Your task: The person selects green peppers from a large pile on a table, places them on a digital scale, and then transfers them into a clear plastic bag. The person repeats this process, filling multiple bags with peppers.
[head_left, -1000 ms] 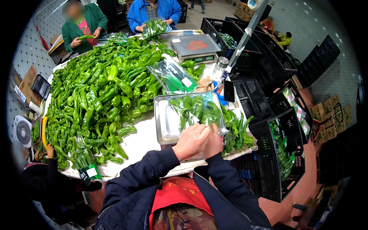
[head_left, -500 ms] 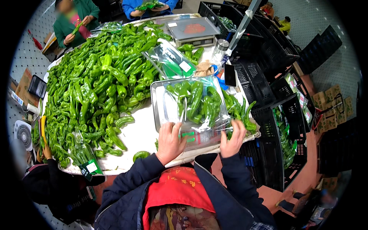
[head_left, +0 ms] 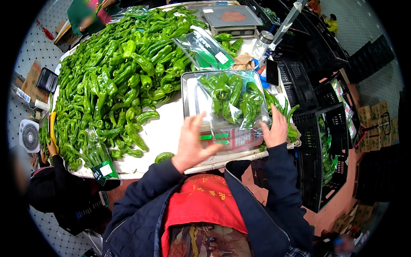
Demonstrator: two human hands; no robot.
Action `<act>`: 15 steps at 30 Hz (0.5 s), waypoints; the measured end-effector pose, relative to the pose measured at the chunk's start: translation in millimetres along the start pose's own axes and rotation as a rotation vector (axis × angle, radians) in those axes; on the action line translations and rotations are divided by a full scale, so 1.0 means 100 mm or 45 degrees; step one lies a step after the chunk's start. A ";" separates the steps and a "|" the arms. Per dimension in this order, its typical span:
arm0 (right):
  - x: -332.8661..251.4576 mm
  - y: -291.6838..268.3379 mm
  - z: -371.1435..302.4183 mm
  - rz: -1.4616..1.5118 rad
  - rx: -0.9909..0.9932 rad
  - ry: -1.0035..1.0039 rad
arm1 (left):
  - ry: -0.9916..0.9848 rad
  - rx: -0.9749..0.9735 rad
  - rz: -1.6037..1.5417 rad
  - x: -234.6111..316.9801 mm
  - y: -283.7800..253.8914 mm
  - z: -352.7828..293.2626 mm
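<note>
A clear plastic bag of green peppers (head_left: 233,96) lies on the metal pan (head_left: 189,85) of a weighing scale whose lit display panel (head_left: 231,139) faces me. My left hand (head_left: 192,143) hovers over the scale's front left corner, fingers spread and slightly blurred, holding nothing. At the bag's lower right corner is my right hand (head_left: 275,128), its fingers stretched out and thumb apart. Whether that thumb touches the plastic I cannot tell. Several loose peppers (head_left: 292,118) lie right of the scale, partly behind the bag and my right hand.
A big heap of green peppers (head_left: 115,81) covers the table's left side. Beyond the scale are a printed packing bag (head_left: 205,49), a phone (head_left: 272,72), a glass jar (head_left: 262,44) and a second scale (head_left: 231,19). Black crates (head_left: 312,158) stand at the right. Other people work around the table.
My left hand has lifted off the bag's near edge and its fingers have spread. My right hand has opened at the bag's corner. The bag stays on the pan; the whole view has shifted.
</note>
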State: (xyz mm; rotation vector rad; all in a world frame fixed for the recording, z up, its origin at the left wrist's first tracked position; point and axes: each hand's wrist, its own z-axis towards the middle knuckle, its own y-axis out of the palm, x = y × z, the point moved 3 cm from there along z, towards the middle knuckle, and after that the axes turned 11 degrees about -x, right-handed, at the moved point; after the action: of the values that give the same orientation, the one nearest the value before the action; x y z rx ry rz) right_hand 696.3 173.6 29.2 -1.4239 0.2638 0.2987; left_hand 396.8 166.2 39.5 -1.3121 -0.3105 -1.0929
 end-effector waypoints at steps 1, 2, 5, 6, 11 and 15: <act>0.02 0.01 0.05 0.023 -0.034 0.020 | 0.049 -0.055 0.175 0.16 0.08 0.03; -0.02 -0.03 0.09 0.035 0.121 -0.048 | 0.083 -0.092 0.261 0.29 0.16 0.05; 0.24 0.11 0.12 -0.061 -0.153 0.302 | -0.008 -0.207 0.435 0.26 0.32 0.13; 0.25 0.15 0.07 -0.027 0.039 0.144 | -0.129 -0.263 0.469 0.07 0.35 0.12; 0.11 0.15 -0.17 0.163 -0.141 0.252 | -0.348 -0.247 0.394 -0.24 0.13 0.11; -0.10 -0.11 0.25 0.982 -0.229 0.227 | -0.154 -0.140 0.145 -0.38 -0.20 0.45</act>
State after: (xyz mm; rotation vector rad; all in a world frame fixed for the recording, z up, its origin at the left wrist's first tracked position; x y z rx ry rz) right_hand 691.4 196.2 46.3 -1.4787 0.9571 0.8398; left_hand 379.1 225.3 37.8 -1.4793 -0.2650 -0.9473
